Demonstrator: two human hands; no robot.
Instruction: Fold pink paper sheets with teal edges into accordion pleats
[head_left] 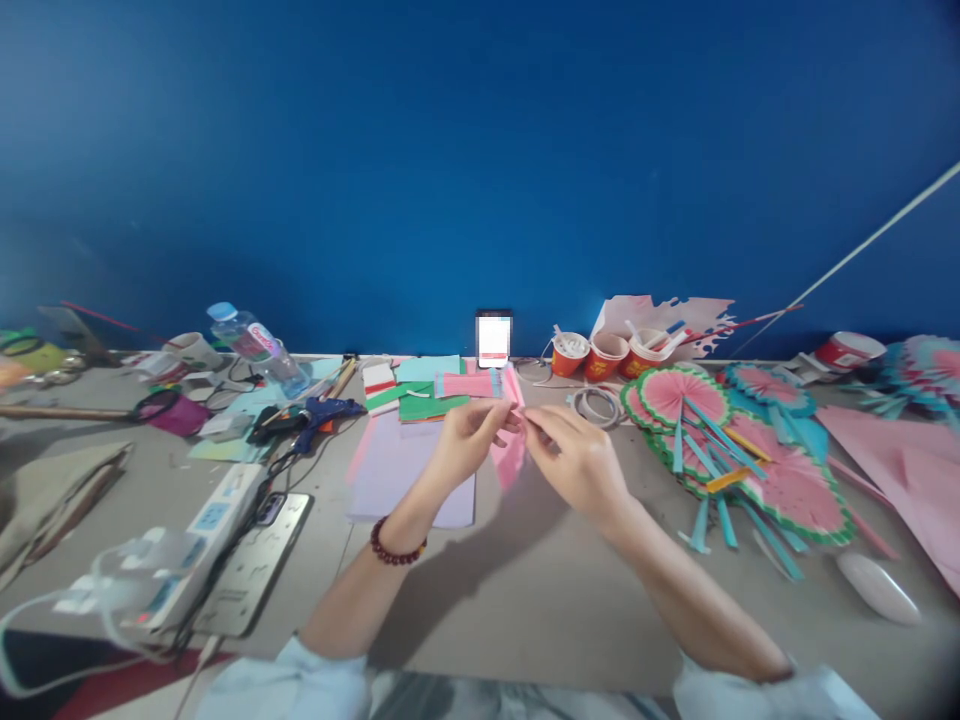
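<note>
In front of me, a folded-looking piece of pink paper [511, 460] hangs between my hands. My left hand [471, 437] pinches its upper part, with a dark red bead bracelet on that wrist. From the other side my right hand [579, 458] also closes its fingertips at the paper's top edge. The fingertips of both hands nearly meet there and partly hide what they grip. Behind my left hand lie pleated pink paper with blue edges [469, 384], green paper strips [424, 406] and lavender sheets [409, 475].
A phone [494, 340] leans against the blue wall. Right are red paper cups [606, 357], a tape roll [596, 405], pink-green paper fans [787, 480] and a white mouse-shaped object [877, 588]. Left are a glue gun [319, 420], a bottle [259, 348], a power strip [202, 540] and another phone [255, 565].
</note>
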